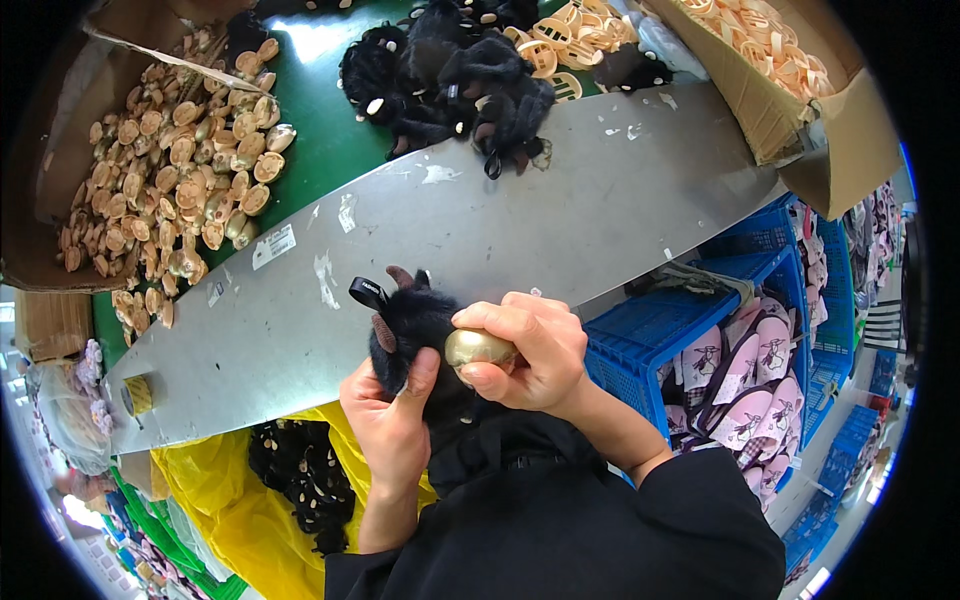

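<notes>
My left hand [392,418] is closed around a black furry plush piece [415,315] with brown ear-like or horn-like parts and a black ribbon loop. Between the fingers and thumb of my right hand [535,350] is a shiny gold dome-shaped piece [478,348], its rounded side showing. The gold piece is against the right side of the plush, and its underside is hidden. Both hands are over the near edge of the grey metal strip [440,220].
Many gold and tan dome pieces [180,150] spill from a carton at left. Black plush pieces [450,75] lie in a heap at the back, beside tan plastic parts [570,40]. A carton [770,110], blue crates of slippers [625,365] and a yellow bag [220,500] stand around.
</notes>
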{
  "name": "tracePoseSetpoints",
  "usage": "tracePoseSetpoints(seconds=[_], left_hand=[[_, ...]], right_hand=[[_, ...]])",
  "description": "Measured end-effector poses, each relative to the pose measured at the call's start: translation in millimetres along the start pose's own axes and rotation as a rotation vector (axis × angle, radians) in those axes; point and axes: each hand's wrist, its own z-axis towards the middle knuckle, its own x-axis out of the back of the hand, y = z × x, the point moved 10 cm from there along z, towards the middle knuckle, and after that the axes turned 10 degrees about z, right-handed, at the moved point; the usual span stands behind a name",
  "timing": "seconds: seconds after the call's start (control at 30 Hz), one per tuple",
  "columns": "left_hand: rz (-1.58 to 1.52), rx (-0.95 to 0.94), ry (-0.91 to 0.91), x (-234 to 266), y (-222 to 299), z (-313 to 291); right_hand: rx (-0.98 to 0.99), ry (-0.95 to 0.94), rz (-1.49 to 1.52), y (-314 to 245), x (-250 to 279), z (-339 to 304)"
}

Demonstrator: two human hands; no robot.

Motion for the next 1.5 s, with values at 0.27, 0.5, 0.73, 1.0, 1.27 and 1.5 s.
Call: tracePoseSetpoints(seconds=[0.27,0.5,0.73,1.0,1.27,1.5], left_hand=[[0.210,-0.127,0.071,-4,11,0],[0.228,-0.093,-0.091,-11,7,5],[-0.031,0.103,-0.181,-8,-9,3],[0.089,0.026,-0.257,-5,0,-4],[-0.036,-0.041,-0.304,-9,16,-14],[0.220,-0.323,-0.331,-4,32,-12]], right_hand=[[0.017,-0.008,-0.157,-3,-5,-3],[-0.211,0.046,-0.037,19,-11,-15],[-0.596,-0.123,0.330,42,-13,-23],[-1.209,-0.373,1.149,54,-59,-77],[-1.169,-0.301,1.353,32,-60,-76],[-0.343,-0.199,0.420,-5,-11,-10]])
